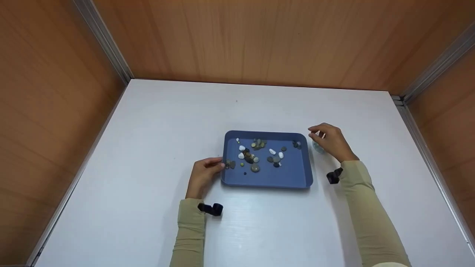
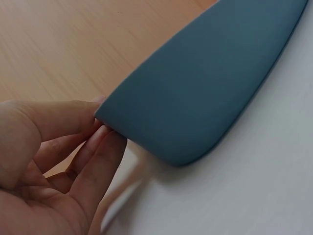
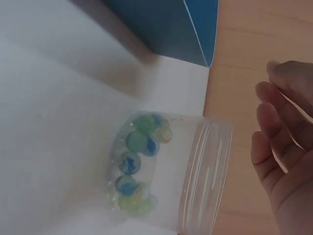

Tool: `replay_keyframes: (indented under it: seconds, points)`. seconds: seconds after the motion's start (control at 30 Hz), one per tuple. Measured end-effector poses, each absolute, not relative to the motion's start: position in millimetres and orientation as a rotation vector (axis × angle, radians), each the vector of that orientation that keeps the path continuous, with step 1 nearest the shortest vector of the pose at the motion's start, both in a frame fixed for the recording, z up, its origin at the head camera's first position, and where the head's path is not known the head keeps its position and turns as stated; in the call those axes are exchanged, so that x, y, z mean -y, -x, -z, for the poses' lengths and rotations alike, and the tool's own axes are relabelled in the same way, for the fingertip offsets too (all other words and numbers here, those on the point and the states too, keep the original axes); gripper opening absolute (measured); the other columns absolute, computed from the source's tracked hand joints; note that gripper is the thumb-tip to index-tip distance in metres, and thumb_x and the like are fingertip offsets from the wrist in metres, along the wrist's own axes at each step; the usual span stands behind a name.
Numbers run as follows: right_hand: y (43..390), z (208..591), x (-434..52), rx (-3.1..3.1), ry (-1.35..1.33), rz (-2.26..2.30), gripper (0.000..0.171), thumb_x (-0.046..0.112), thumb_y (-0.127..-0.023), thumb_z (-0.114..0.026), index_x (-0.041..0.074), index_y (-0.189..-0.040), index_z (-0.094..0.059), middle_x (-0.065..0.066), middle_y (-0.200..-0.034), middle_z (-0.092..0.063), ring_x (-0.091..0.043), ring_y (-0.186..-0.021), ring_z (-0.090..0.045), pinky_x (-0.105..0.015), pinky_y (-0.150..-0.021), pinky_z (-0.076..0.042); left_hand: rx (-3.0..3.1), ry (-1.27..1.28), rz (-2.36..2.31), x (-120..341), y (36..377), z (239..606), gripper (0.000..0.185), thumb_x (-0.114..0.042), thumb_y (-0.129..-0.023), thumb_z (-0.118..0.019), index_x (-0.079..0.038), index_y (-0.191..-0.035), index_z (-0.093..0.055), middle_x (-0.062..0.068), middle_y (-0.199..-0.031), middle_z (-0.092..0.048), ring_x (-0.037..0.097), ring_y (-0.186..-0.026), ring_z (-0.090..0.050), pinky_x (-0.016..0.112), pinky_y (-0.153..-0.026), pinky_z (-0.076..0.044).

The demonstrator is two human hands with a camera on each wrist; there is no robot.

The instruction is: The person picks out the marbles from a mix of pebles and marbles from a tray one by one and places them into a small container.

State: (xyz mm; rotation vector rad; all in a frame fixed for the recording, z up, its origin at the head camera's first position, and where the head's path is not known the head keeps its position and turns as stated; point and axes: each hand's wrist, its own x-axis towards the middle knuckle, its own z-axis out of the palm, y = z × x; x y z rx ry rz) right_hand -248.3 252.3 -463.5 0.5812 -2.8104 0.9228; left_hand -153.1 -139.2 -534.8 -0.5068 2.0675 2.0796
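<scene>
A blue rectangular tray (image 1: pixel 291 174) lies on the table, with several grey, brown and white pebbles (image 1: pixel 255 168) scattered across its floor. At the tray's left side, my left hand (image 1: pixel 202 174) pinches the rim between thumb and fingers; the left wrist view shows this grip on the tray wall (image 2: pixel 195 83). My right hand (image 1: pixel 331 142) hovers above a clear jar (image 3: pixel 168 171) just right of the tray, its fingers loosely bent and nothing visible between them. Glass marbles (image 3: pixel 129 163) in green, blue and yellow lie in the jar's bottom, and its mouth has no lid on.
The white table (image 1: pixel 148 148) carries the tray and jar. Wood-grain panels (image 1: pixel 259 44) rise behind and at both sides, joined by metal corner strips (image 1: pixel 107 40). A black camera strap (image 1: pixel 211 209) is on the left wrist, another (image 1: pixel 334 176) on the right.
</scene>
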Motion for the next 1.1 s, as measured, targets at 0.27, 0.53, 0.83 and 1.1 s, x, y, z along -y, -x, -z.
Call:
replay_keyframes:
  seconds: [0.27, 0.53, 0.83, 1.1]
  points:
    - [251, 463, -230, 2.819, -0.664, -0.992, 0.021, 0.011, -0.089, -0.068, 0.005, -0.109, -0.072, -0.010, -0.095, -0.069, -0.018, -0.077, -0.057, -0.023, -0.062, -0.044, -2.076, 0.525, -2.072, 138, 152, 534, 0.028, -0.005, -0.082, -0.074, -0.002, -0.110, -0.071, 0.012, -0.106, -0.069, 0.015, -0.091, -0.063, 0.025, -0.080, -0.054]
    - [252, 467, -200, 2.846, -0.737, -1.069, 0.020, 0.014, -0.089, -0.069, 0.004, -0.106, -0.072, -0.008, -0.091, -0.068, -0.016, -0.077, -0.055, -0.026, -0.067, -0.045, -2.061, 0.527, -2.081, 138, 152, 532, 0.029, -0.006, -0.082, -0.074, -0.002, -0.111, -0.070, 0.013, -0.109, -0.069, 0.015, -0.093, -0.063, 0.026, -0.081, -0.054]
    - [251, 470, -167, 2.867, -0.905, -1.141, 0.022, 0.013, -0.090, -0.068, 0.002, -0.109, -0.071, -0.007, -0.094, -0.069, -0.015, -0.078, -0.058, -0.027, -0.067, -0.048, -2.076, 0.507, -2.066, 139, 153, 534, 0.029, -0.006, -0.082, -0.074, -0.002, -0.111, -0.070, 0.014, -0.113, -0.067, 0.018, -0.099, -0.063, 0.028, -0.087, -0.054]
    - [250, 471, -139, 2.882, -1.012, -1.170, 0.021, 0.011, -0.090, -0.067, 0.001, -0.108, -0.071, -0.008, -0.092, -0.068, -0.016, -0.078, -0.058, -0.026, -0.067, -0.048, -2.074, 0.502, -2.068, 139, 154, 534, 0.030, -0.006, -0.082, -0.074, -0.003, -0.112, -0.070, 0.014, -0.112, -0.068, 0.016, -0.096, -0.063, 0.027, -0.085, -0.055]
